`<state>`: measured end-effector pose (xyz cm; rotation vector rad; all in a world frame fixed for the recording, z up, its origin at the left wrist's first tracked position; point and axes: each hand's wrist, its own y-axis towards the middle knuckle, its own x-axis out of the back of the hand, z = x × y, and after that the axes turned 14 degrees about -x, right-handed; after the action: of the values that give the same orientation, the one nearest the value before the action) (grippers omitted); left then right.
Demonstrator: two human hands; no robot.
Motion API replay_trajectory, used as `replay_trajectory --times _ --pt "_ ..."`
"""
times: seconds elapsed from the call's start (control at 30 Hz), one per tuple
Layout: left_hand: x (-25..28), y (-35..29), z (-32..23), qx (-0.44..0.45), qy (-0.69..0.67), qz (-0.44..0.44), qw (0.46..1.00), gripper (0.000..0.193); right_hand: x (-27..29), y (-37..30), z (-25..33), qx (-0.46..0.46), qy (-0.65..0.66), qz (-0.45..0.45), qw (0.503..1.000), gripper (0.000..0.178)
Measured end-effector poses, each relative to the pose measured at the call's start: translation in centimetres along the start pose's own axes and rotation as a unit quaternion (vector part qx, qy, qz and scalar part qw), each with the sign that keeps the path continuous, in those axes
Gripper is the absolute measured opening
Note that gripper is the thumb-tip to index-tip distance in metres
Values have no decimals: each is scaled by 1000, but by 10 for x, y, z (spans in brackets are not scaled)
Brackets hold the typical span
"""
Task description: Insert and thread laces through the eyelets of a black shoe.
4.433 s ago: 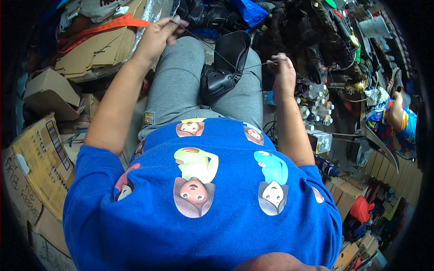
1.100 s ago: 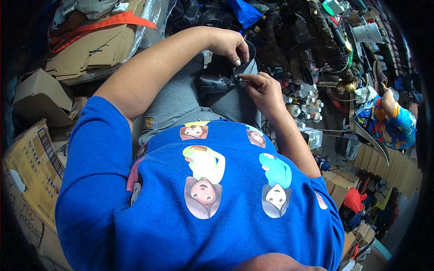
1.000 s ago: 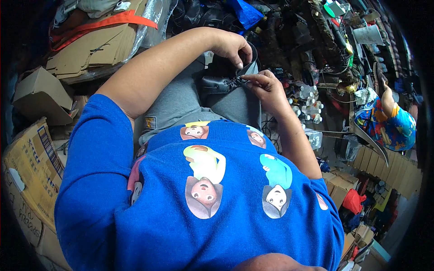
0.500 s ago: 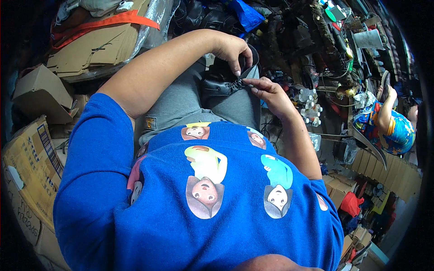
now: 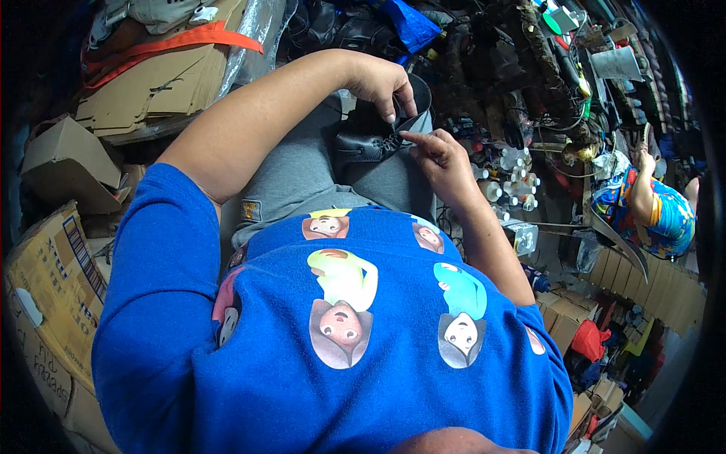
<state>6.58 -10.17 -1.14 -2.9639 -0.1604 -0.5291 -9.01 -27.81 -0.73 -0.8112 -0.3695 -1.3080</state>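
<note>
Black shoe (image 5: 358, 147) sits on lap (image 5: 291, 163), under left hand (image 5: 384, 85), fingers curled, grip unclear; right hand (image 5: 446, 163) just beside, half-curled, index at laces (image 5: 392, 141), hold unclear.

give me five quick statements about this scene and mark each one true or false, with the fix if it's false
1. The black lace-up boot rests on the grey trousers. True.
2. The right hand is well away from the boot. False: it is at the laces.
3. The left hand is at the boot's upper part, its fingers bent. True.
4. The strap lying across the flattened cardboard is green. False: it is orange-red.
5. The cluster of small bottles is to the left of the trousers. False: it is to their right.
</note>
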Motion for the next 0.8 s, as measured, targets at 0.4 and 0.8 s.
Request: replay_trajectory --times 0.4,0.8 --pt "0 5 -6 -35 100 -12 994 49 15 17 -17 -79 167 169 968 26" --pt "-7 7 11 -45 111 -65 991 49 13 24 -30 -63 212 186 957 25"
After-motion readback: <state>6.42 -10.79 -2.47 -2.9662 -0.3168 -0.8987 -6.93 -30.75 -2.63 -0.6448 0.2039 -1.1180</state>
